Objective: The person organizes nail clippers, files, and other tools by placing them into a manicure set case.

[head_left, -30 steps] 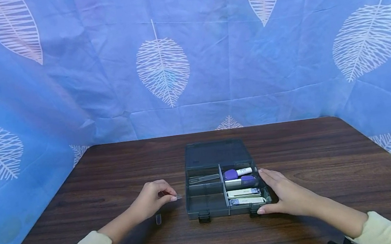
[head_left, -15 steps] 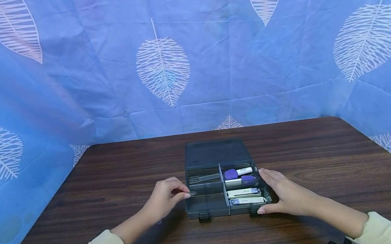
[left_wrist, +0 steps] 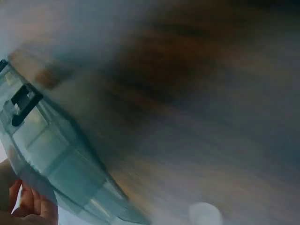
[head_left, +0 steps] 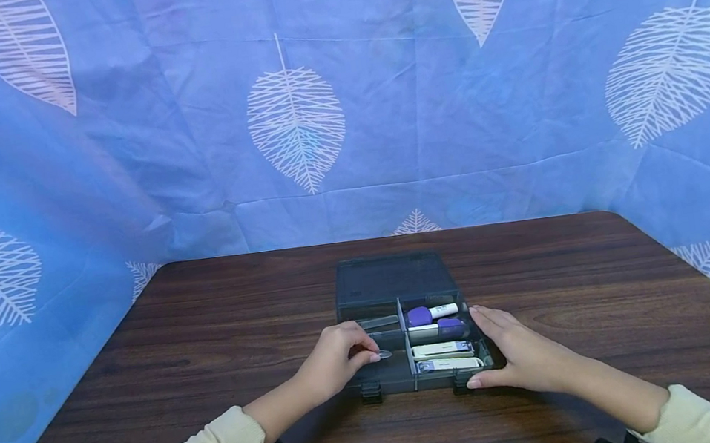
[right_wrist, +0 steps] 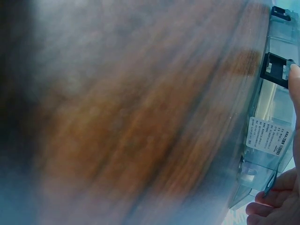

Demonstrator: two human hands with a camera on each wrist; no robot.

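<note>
A dark see-through compartment box (head_left: pixel 387 388) stands on the table with its lid (head_left: pixel 392 276) laid back. Over its front left compartment, my left hand (head_left: pixel 336 362) pinches a small clear piece (head_left: pixel 384 354), whose kind I cannot tell. My right hand (head_left: pixel 523 353) holds the box's right side, thumb by the front latch (head_left: pixel 460 383). Two purple-and-white tubes (head_left: pixel 437 330) lie in the back right compartment. Two pale nail clippers (head_left: pixel 448 364) fill the one before it. A clear strip (head_left: pixel 378 322) lies in the back left compartment, partly hidden by the left hand.
The brown wooden table (head_left: pixel 238 304) reaches back to a blue leaf-print cloth (head_left: pixel 384 135). In the right wrist view a white label (right_wrist: pixel 269 136) shows on the box. A pale round spot (left_wrist: pixel 205 214) is blurred in the left wrist view.
My left hand has carried the clear piece rightward from beside the box to over its front left compartment. A second clear piece on the table is now hidden from view. The right hand stays put.
</note>
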